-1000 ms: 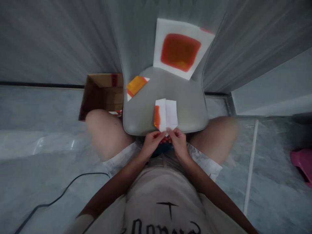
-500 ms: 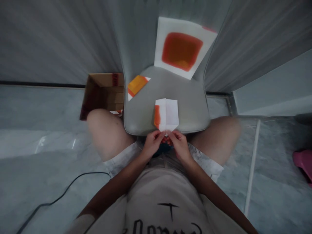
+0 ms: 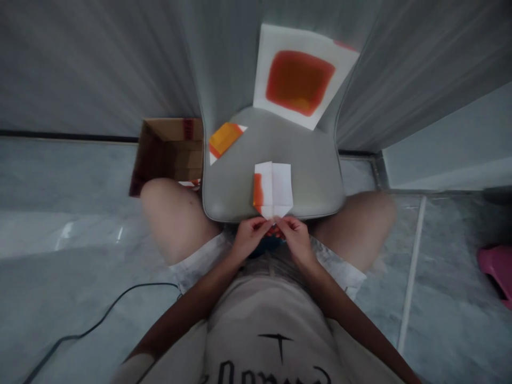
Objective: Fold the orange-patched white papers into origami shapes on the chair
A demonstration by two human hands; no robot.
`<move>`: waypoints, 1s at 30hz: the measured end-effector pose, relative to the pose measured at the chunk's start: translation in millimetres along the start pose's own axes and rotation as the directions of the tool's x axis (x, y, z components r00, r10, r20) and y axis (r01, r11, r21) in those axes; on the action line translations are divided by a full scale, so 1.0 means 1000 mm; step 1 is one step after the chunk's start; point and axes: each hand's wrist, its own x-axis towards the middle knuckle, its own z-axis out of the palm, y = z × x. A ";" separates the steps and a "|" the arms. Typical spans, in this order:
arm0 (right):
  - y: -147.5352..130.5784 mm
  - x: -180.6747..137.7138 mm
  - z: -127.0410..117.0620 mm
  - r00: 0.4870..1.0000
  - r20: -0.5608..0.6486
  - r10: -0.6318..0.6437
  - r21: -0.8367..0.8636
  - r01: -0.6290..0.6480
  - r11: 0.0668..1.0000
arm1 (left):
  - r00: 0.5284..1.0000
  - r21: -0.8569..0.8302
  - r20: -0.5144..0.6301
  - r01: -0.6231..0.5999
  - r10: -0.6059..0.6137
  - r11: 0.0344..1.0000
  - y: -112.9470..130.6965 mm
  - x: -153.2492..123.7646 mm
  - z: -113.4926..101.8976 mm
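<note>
the near tip of the folded white paper (image 3: 273,186) is pinched in a narrow grip by the left hand (image 3: 249,237) and the right hand (image 3: 295,238), drawn close together, while the rest is borne by the front of the grey chair seat (image 3: 314,176). from the largest piece down: the big sheet (image 3: 300,82), propped against the chair back, appears unfolded; the paper in hand is judged part-folded, a centre line and slanted near corners being made, the tip seemingly unfinished; the smaller orange piece (image 3: 226,140), by the seat's left edge, looks folded. the inside of the cardboard box (image 3: 138,165) is partly hidden by the left leg (image 3: 176,218), a pink object (image 3: 495,266) is cut off at the right border, and a dark teal shape (image 3: 268,247) beneath the hands cannot be made out.
</note>
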 end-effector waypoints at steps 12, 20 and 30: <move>0.005 0.002 -0.001 0.998 0.021 -0.067 -0.028 0.068 0.997 | 0.998 0.019 0.056 0.018 -0.020 1.000 0.000 0.001 -0.007; 0.002 0.002 -0.004 0.997 0.050 -0.055 -0.050 0.058 0.997 | 0.997 0.079 0.081 -0.008 0.002 0.997 0.005 -0.001 -0.010; 0.000 0.009 -0.006 0.999 0.026 -0.025 -0.029 0.026 0.999 | 0.996 -0.048 0.031 0.089 -0.088 0.995 0.012 -0.001 -0.021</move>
